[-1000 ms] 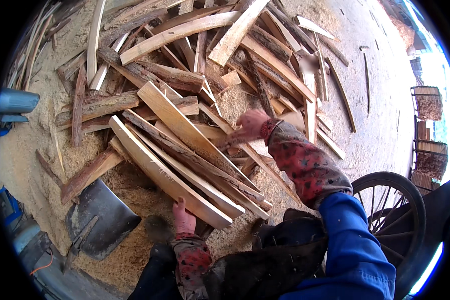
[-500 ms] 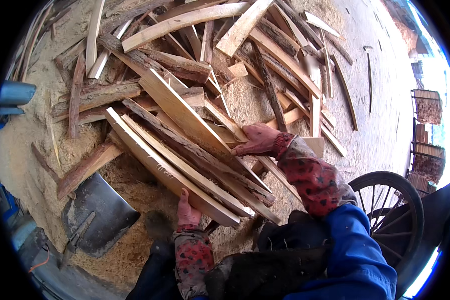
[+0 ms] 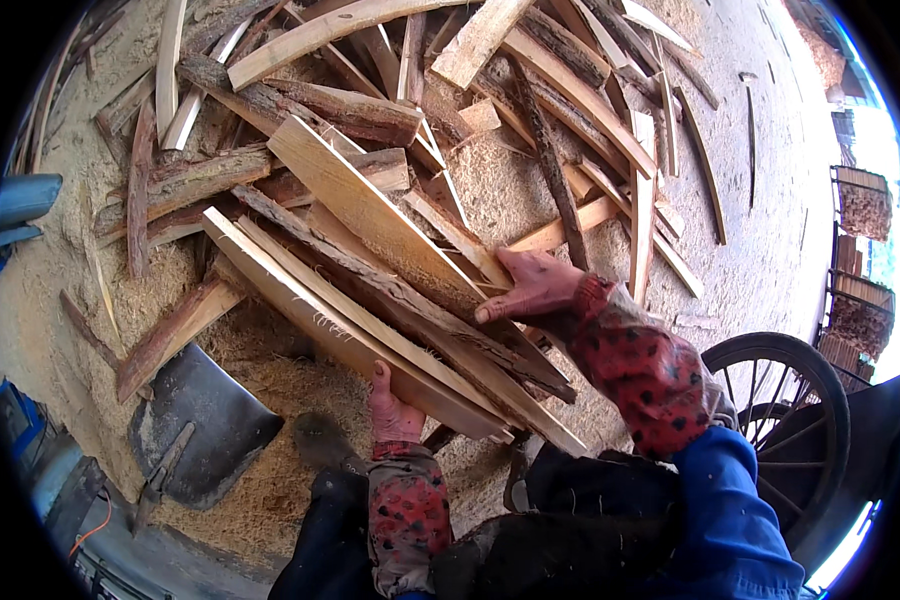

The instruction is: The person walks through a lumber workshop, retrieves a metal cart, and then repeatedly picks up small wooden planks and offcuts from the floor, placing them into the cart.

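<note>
Pressing its thumb against the outer face of a pale curved board (image 3: pixel 310 312), our left hand (image 3: pixel 395 410) keeps its fingers out of sight underneath; we cannot tell how tightly they close. Our right hand (image 3: pixel 542 285) is spread, thumb apart from fingers, across the lower part of a wide board (image 3: pixel 370 215). Between them slants a bark-edged slab (image 3: pixel 400 293), all lying together as one loose bundle before us. Judged risk: pieces could slide apart or roll, the cause being uneven curves and rough bark; splintery edges could prick bare skin. Counts, outward: two hands; at least four pieces in the bundle; one shovel (image 3: pixel 210 430) to the left; one spoked wheel (image 3: pixel 770 342) plainly seen to the right. Beyond, the tangled pile (image 3: pixel 350 110) overlaps too much for us to count; at far right we make out two wood stacks (image 3: pixel 863 205).
</note>
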The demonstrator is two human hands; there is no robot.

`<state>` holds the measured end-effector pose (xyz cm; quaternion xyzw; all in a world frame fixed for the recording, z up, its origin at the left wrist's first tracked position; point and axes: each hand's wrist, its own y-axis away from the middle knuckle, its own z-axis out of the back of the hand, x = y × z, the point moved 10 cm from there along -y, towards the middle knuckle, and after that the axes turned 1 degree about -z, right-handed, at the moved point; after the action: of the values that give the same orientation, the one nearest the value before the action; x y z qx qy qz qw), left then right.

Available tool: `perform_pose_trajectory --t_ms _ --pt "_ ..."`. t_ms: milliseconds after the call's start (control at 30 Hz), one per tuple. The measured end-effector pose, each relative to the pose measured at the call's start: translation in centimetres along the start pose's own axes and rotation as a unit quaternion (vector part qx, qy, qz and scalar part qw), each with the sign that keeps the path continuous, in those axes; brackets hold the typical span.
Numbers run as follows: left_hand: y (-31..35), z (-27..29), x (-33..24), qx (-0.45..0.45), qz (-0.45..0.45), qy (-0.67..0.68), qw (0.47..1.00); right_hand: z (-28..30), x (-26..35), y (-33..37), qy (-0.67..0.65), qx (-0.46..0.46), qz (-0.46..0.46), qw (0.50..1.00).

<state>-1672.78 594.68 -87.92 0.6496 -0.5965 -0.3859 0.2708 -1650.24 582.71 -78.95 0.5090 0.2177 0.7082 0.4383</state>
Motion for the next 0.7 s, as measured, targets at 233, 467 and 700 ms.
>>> perform_pose_trajectory --t_ms 233,467,700 --pt "2.3 -5.3 1.8 0.059 0.007 0.058 0.997 0.1 0.4 4.1 -0.084 0.046 0.016 0.995" --pt "5.0 -9.9 3.1 0.034 0.030 0.047 0.998 1.1 3.2 8.3 -0.212 0.025 0.057 0.975" --pt "11.5 -13.4 2.3 0.010 0.057 -0.036 0.998 1.8 3.9 14.2 -0.178 0.040 -0.042 0.982"
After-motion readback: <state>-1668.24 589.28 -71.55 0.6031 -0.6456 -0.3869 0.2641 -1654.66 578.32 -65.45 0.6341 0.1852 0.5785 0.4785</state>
